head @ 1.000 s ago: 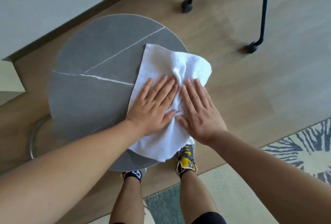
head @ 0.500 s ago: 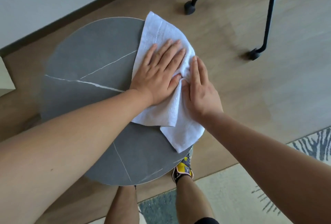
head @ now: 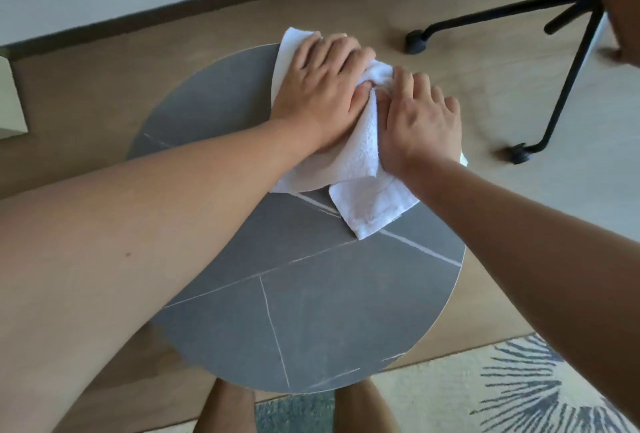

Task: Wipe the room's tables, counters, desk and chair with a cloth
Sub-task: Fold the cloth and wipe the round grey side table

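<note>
1. The round grey table (head: 311, 311) has its near half bare; wood floor (head: 86, 86) lies beyond its left rim.
2. The left hand (head: 318, 93) presses flat, fingers spread, on the white cloth (head: 360, 162) at the table's far edge, one cloth corner overhanging.
3. The right hand (head: 420, 121), fingers bent down, presses the cloth at the right rim.
4. Black chair legs (head: 568, 86) stand near on the right.

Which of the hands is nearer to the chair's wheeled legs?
Right. The right hand presses the cloth at the table's far right edge, on the chair legs' side; the left hand presses the cloth farther left.
</note>
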